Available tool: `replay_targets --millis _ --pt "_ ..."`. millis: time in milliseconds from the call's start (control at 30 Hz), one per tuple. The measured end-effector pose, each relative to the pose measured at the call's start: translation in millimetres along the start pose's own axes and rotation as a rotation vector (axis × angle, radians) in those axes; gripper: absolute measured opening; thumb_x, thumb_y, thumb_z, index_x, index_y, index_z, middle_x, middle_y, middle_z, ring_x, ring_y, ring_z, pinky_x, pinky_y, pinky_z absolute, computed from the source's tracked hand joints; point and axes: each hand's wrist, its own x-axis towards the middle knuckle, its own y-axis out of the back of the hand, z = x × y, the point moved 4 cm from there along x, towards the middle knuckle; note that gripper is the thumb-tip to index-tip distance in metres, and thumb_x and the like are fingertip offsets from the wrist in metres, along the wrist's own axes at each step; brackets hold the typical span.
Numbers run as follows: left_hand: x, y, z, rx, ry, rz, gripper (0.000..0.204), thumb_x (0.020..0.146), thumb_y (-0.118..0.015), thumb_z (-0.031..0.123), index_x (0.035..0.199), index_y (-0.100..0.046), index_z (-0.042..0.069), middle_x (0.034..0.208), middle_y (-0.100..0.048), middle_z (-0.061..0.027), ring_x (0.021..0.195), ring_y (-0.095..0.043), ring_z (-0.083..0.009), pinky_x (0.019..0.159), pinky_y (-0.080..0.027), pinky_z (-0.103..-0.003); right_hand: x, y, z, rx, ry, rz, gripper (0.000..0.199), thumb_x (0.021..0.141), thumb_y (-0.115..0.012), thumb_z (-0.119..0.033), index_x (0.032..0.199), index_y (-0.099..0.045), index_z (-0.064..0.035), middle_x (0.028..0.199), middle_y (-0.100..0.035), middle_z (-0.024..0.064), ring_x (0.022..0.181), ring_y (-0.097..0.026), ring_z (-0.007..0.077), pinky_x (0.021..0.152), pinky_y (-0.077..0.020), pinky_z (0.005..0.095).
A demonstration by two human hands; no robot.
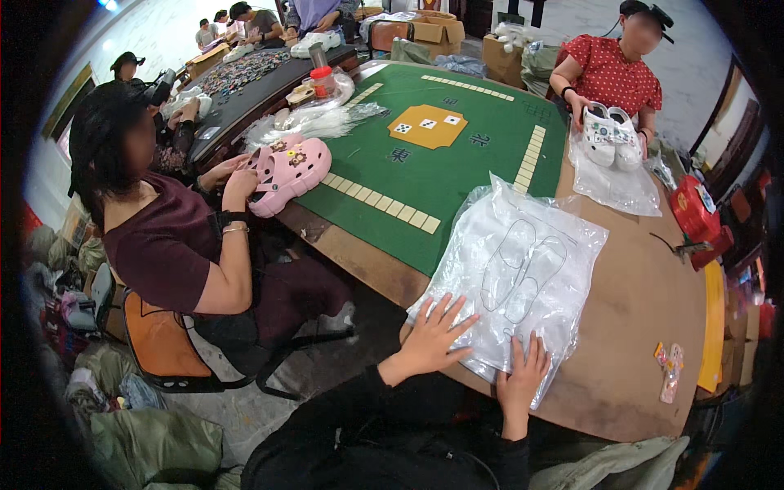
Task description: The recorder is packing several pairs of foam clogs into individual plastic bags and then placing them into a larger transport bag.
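Clear plastic bags lie flat in front of me, the top one printed with a black outline of a pair of shoes. My left hand rests on their near left edge, fingers spread and holding nothing. On the near edge of the same bags lies my right hand, its fingers stretched out and apart. The bags overlap the brown table border and the green mat. A small packet of charms sits on the border to the right of my right hand.
At left, a person works on pink clogs. Across at right, another person holds white clogs over a plastic bag. A red container stands at the right edge. Thin bags and a red-lidded jar lie at the far left.
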Motion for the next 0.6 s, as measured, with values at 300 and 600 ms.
replay_targets --millis 300,600 --pt "47.2 121.5 -162.5 -1.082 0.561 0.571 0.077 0.086 -0.062 0.015 0.147 -0.017 0.003 0.145 -0.03 -0.0216 0.13 -0.036 -0.0315 0.104 -0.033 -0.038 2.3 1.4 0.2 -0.004 0.011 -0.023 0.069 0.059 -0.072 -0.01 0.125 -0.051 -0.0096 0.143 -0.035 0.018 0.132 -0.03 0.0374 0.111 -0.0173 0.0539" --pt "10.5 135.6 -304.2 -0.524 0.838 0.905 0.072 0.088 -0.057 0.022 0.141 -0.02 -0.01 0.146 -0.026 -0.0284 0.136 -0.026 -0.0349 0.111 -0.021 -0.036 1.9 -1.7 -1.7 -0.013 0.036 -0.012 0.068 0.061 -0.07 -0.008 0.126 -0.051 -0.0091 0.143 -0.035 0.0189 0.132 -0.03 0.0376 0.11 -0.0176 0.0542"
